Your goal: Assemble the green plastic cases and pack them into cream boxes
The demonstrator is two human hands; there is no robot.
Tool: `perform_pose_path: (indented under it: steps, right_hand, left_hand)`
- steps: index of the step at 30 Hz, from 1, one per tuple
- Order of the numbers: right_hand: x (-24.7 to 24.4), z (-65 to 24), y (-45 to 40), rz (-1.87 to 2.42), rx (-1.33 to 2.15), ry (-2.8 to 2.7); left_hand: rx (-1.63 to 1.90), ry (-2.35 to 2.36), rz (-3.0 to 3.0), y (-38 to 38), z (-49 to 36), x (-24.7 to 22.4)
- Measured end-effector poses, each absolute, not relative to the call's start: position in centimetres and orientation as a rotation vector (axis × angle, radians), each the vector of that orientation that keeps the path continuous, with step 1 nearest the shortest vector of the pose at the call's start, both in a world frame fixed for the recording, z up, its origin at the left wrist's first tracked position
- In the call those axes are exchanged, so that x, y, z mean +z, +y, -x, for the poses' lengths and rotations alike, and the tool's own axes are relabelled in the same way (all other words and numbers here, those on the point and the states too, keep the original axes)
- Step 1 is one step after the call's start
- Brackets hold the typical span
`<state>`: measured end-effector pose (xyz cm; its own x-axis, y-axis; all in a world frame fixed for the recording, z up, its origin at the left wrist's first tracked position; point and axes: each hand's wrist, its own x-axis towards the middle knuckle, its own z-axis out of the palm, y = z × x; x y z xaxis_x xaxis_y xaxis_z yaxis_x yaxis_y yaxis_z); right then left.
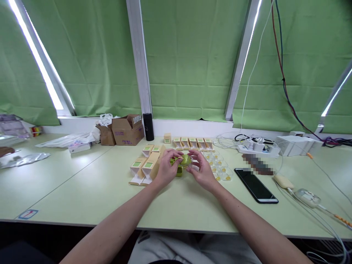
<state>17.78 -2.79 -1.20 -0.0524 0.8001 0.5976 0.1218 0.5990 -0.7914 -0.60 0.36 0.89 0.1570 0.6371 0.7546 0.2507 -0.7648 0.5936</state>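
In front of me a shiny green rounded object [186,160] is held up between both hands, and its exact kind is unclear. The thumb and fingers of my left hand [168,167] close on its left side. My right hand [204,171] curves its fingers around the right side. Just below sits a green piece with a hollow [179,171], partly hidden by my left hand. Left of it stand several kraft-coloured boxes [148,165] with green labels and open flaps. To the right lie several clear plastic pieces with yellow centres [216,168], partly behind my right hand.
More small boxes [193,143] line up at the back. A cardboard carton [127,131] and a black cylinder [148,127] stand back left. On the right are a phone [255,185], a power strip [258,148] and loose cables.
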Motion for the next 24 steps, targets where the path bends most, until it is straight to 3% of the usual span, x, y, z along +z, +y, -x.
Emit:
perform_pose_path:
  steps: [9,24]
  right_hand:
    - [-1.63,-18.08,-2.59,0.884,0.268,-1.718]
    - [-1.59,-18.38,-2.5,0.891,0.237,-1.721]
  left_hand:
    - [1.612,0.827,-2.403,0.02,0.62,0.44]
    - [1.611,0.847,-2.252,0.33,1.04,0.42]
